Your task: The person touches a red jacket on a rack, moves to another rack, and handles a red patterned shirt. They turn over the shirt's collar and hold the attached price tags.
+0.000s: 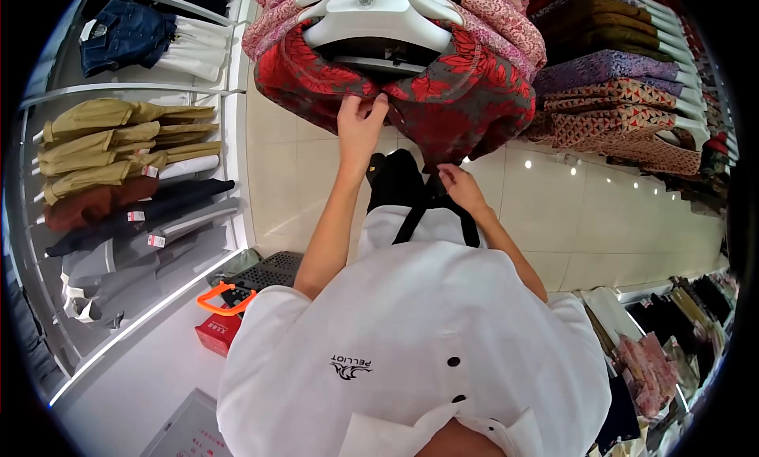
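Observation:
A red and dark grey floral shirt (pixel 466 101) hangs on a white hanger (pixel 378 24) in front of me. Below the collar, my left hand (pixel 362 125) pinches the shirt's front edge between thumb and fingers. Farther down the same garment, my right hand (pixel 461 186) has its fingers closed at the tapering lower edge of the cloth. Part of the fabric between the two hands is folded and in shadow. Pink patterned shirts (pixel 494 30) hang directly behind this one.
Left, a white shelf unit (pixel 237 141) holds khaki trousers (pixel 118 137) and a denim top (pixel 126 34). Patterned garments (pixel 617 101) hang at right. A dark perforated basket (pixel 273 271) with an orange handle (pixel 225 299) and a red box (pixel 217 332) are beside me. The floor is tiled.

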The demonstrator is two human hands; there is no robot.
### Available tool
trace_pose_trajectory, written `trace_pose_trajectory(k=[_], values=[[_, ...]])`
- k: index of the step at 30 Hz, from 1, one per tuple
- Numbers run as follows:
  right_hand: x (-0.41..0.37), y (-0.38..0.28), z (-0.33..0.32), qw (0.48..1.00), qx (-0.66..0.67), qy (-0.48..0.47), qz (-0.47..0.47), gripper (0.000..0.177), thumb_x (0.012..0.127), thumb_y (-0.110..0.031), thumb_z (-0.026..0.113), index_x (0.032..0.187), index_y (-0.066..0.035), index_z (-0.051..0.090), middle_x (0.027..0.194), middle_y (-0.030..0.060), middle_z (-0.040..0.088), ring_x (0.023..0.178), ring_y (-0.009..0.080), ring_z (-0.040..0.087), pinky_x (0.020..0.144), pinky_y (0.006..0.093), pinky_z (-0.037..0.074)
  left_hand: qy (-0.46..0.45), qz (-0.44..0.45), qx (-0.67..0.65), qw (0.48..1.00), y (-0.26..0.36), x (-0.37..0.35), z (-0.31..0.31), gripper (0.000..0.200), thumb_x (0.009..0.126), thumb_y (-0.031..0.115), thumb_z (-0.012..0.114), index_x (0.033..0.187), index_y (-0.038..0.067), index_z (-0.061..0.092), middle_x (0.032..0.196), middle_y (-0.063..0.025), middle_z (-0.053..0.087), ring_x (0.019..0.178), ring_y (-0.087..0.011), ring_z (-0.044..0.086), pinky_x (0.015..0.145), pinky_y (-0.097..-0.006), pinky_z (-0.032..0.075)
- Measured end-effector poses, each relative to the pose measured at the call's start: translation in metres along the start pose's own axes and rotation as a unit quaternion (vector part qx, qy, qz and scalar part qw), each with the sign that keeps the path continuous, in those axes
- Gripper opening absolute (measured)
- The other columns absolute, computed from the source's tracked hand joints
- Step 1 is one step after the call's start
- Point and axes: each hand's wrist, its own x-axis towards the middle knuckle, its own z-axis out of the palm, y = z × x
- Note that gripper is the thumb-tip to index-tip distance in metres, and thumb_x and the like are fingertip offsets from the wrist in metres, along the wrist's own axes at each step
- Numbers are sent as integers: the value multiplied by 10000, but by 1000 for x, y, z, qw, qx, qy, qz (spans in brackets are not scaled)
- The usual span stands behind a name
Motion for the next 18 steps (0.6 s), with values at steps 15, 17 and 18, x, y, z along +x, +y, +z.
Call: trace_pose_trajectory(k=[15,17,18], values=[[22,-196,-20,933,81,242,-254,298,825,-79,715,1079,0,581,995,110,639,869,195,648,740,296,510,8,-65,-191,979,28,-51,-6,263,897,-5,596,1147,7,517,1060,-66,601,975,-111,558,853,-255,446],[29,-194,-21,937,133,215,-240,304,817,-88,725,1071,3,584,995,113,639,849,201,654,717,297,512,-1,-81,-166,983,17,-50,-11,207,896,5,611,1090,-4,541,1015,-57,620,971,-99,557,850,-243,437],[26,-190,-18,940,160,199,-226,308,812,-92,730,1066,5,585,995,114,639,839,203,658,706,298,513,-1,-84,-168,982,17,-53,-12,186,895,11,615,1068,-2,547,1003,-53,622,958,-95,558,844,-239,435]])
